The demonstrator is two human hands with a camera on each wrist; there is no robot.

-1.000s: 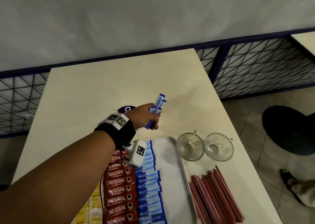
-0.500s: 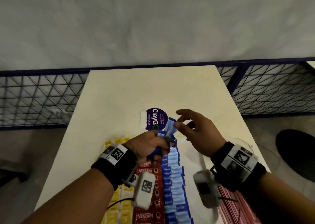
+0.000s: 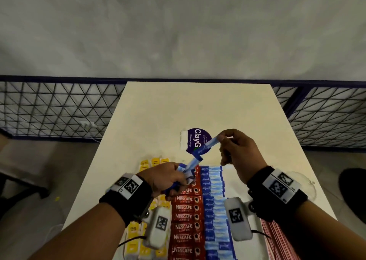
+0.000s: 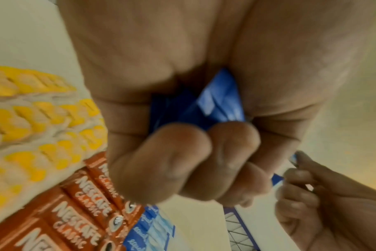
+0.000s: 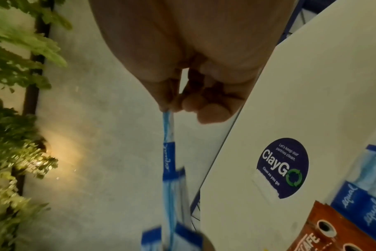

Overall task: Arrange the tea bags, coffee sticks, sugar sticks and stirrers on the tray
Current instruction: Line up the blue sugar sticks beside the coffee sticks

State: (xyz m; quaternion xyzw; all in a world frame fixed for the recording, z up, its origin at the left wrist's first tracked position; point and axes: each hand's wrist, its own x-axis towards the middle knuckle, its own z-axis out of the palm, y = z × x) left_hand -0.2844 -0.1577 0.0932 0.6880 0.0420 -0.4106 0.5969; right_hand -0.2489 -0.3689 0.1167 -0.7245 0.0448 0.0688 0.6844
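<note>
Half a second back the right hand (image 3: 240,154) was only reaching for the blue bundle; now its thumb and forefinger pinch the far end of one sugar stick (image 3: 206,146) and draw it up and away, so the stick slants across the purple sticker (image 3: 195,141) on the table (image 3: 198,105). Its near end sits just at the left hand (image 3: 168,177), which is curled into a fist round the remaining bundle of sugar sticks (image 4: 206,101); the left wrist view shows those fingers (image 4: 161,161) folded tight over the blue paper. From the right wrist view the pinched stick (image 5: 169,152) hangs from the fingertips, the other fingers tucked loosely behind.

Below both hands, over the tray, lie three rows. Laid sugar sticks (image 3: 213,210) form the row nearest the right arm, overlapping one another. Touching them on their left runs the row of red coffee sticks (image 3: 186,218), labels up. Beyond that, yellow tea bags (image 3: 136,238) lie in a looser column, partly hidden by the left wrist. Red stirrers (image 3: 277,246) show at the lower right edge, beside the right forearm. The tray's own surface is mostly covered; a pale strip (image 3: 257,242) shows beside the sugar row.
</note>
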